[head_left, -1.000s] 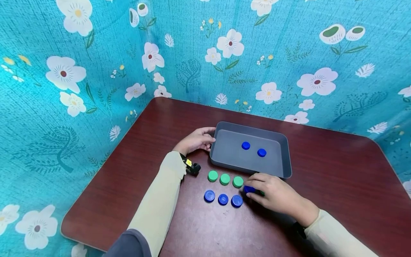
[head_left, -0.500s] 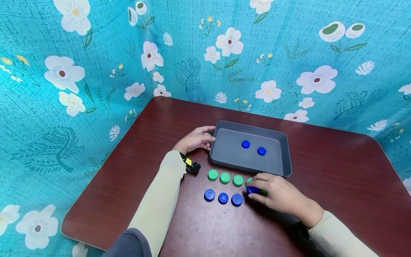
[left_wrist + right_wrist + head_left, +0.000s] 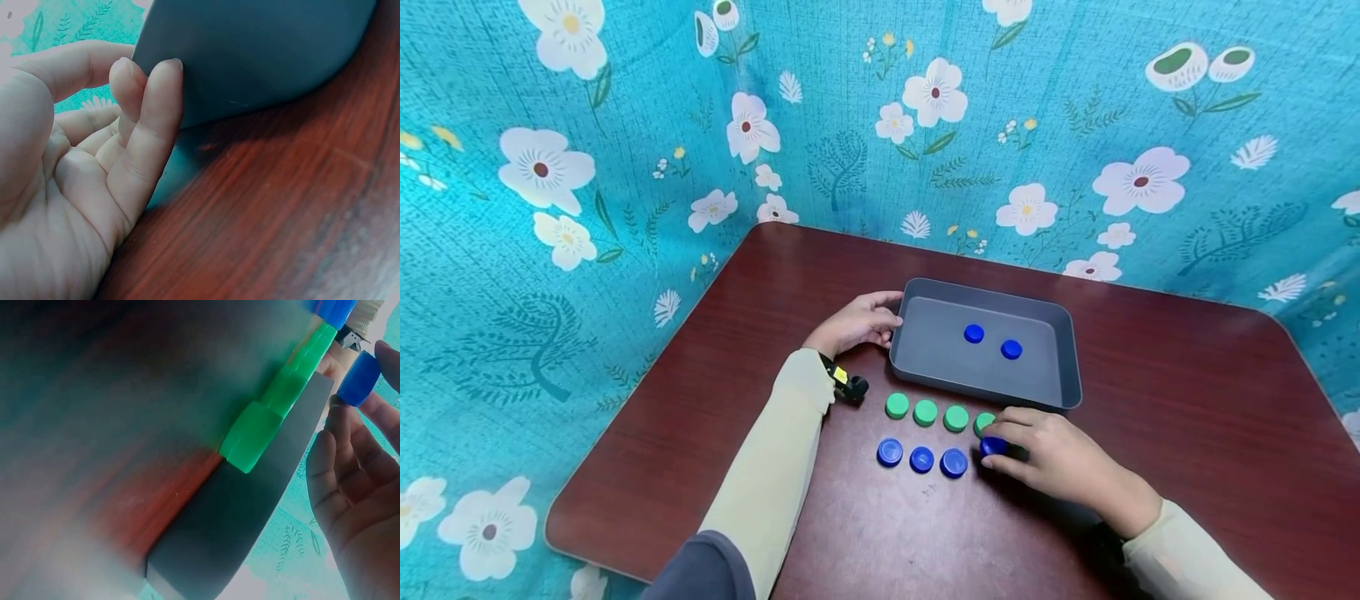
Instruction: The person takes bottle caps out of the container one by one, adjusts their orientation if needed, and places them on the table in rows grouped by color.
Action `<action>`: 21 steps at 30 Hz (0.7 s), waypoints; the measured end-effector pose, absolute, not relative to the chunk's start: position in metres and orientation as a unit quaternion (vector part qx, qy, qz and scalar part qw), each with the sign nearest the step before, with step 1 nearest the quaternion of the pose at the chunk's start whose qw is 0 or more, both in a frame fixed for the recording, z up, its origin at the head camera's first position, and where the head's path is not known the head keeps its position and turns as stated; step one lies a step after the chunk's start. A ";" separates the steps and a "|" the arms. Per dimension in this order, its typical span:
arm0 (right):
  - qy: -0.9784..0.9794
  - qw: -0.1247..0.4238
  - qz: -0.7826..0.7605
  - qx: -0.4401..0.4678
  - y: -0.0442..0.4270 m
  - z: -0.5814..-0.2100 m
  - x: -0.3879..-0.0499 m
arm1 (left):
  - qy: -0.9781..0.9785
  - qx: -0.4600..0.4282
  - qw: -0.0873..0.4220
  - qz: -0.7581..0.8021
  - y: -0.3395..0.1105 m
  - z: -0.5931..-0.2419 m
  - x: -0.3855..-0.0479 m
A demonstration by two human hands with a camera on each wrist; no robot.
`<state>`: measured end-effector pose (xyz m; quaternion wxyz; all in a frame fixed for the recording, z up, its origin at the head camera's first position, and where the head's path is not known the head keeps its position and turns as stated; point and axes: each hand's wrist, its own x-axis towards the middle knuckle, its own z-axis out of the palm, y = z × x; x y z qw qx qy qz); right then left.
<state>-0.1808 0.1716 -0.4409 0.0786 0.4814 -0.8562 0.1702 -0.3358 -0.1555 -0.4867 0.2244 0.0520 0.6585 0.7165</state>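
Observation:
My right hand (image 3: 1048, 454) pinches a blue bottle cap (image 3: 359, 378) between thumb and fingers, low over the table. It hovers at the right end of two rows of caps. The far row has several green caps (image 3: 956, 417), the last partly behind my fingers. The near row holds three blue caps (image 3: 921, 459). At the grey tray's (image 3: 940, 371) left end, my left hand (image 3: 857, 323) holds the wall, with fingertips against the outside in the left wrist view. Two blue caps (image 3: 974, 333) lie inside the tray.
The dark red-brown table (image 3: 737, 350) has rounded corners. A turquoise flowered cloth (image 3: 850, 100) hangs behind it and along the left side. A black camera strap (image 3: 848, 382) sits on the left wrist, close to the green row.
My right hand has shifted slightly right with the blue cap, uncovering part of the last green cap. The left hand stays at the tray.

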 end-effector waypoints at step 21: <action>-0.843 0.053 0.175 0.506 0.172 -0.442 -0.173 | 0.656 0.054 0.228 0.718 -0.156 -0.487 -0.336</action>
